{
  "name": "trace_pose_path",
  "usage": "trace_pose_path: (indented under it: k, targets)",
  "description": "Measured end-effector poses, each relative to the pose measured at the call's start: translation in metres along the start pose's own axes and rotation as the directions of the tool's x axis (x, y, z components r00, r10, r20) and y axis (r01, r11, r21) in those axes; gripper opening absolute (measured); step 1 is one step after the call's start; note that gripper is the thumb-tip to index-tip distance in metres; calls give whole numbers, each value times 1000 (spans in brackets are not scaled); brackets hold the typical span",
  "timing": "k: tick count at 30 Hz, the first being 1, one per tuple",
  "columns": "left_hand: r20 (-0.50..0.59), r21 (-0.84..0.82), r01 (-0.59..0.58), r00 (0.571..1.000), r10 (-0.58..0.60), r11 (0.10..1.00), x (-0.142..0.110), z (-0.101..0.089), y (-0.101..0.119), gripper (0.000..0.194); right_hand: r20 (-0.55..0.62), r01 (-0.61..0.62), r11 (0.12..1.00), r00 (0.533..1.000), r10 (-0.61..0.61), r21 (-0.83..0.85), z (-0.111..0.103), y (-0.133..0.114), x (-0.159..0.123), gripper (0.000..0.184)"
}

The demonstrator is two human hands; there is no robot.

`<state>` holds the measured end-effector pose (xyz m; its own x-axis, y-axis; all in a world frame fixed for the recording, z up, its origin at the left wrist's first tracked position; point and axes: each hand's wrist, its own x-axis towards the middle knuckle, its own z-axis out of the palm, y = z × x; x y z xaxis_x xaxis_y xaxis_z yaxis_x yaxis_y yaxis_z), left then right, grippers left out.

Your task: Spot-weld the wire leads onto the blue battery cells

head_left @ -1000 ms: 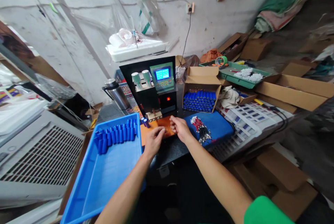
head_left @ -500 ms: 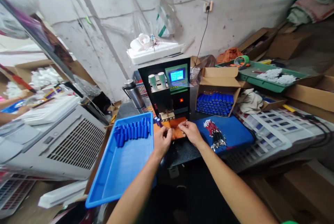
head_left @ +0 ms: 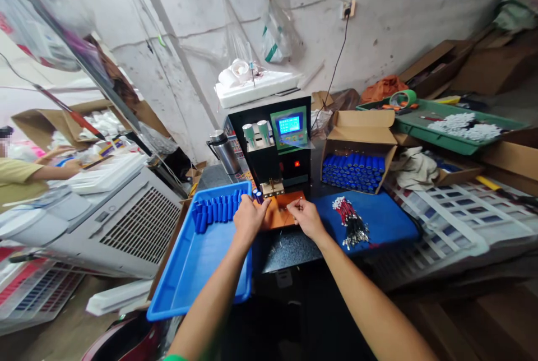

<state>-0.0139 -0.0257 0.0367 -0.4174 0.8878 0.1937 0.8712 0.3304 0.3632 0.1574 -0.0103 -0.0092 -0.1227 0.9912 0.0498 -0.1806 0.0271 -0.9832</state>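
My left hand (head_left: 249, 218) is at the right rim of a blue tray (head_left: 197, 271), its thumb and fingers around blue cylindrical battery cells (head_left: 258, 197) whose ends show beyond it. My right hand (head_left: 304, 217) is closed in a pinch above an orange work plate (head_left: 275, 216), on what looks like a thin wire lead; its far end is hard to make out. Just beyond both hands, the metal electrodes of a black spot welder (head_left: 274, 186) point down at the plate. Blue cells (head_left: 216, 209) stand in rows in the tray.
An open carton (head_left: 357, 167) of blue cells stands right of the welder. A bundle of red and black leads (head_left: 351, 221) lies on a blue mat (head_left: 389, 221). A steel flask (head_left: 225, 151) stands behind the tray. At far left, another person's arm (head_left: 54, 170) reaches over white parts.
My left hand has shifted left, away from my right hand and toward the cells at the tray's rim. My right hand stays pinched over the plate. The view has turned slightly left.
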Motion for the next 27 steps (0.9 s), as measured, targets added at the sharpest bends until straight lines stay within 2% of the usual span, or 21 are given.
trace_pose_path:
  k: [3, 7, 17, 27]
  targets:
    - [82, 205, 3, 996, -21, 979, 2, -3, 9, 58, 9, 0, 1000, 1000, 0, 11, -1, 0, 0, 28]
    - [87, 309, -14, 996, -14, 951, 5, 0, 15, 64, 26, -8, 999, 1000, 7, 34, -3, 0, 0, 28]
    - [64, 344, -30, 998, 8, 938, 6, 7, 18, 60, 28, -10, 1000, 1000, 9, 19, -3, 0, 1, 26]
    - [49, 319, 12, 998, -29, 948, 9, 11, 13, 57, 29, 17, 1000, 999, -17, -24, -2, 1, 0, 26]
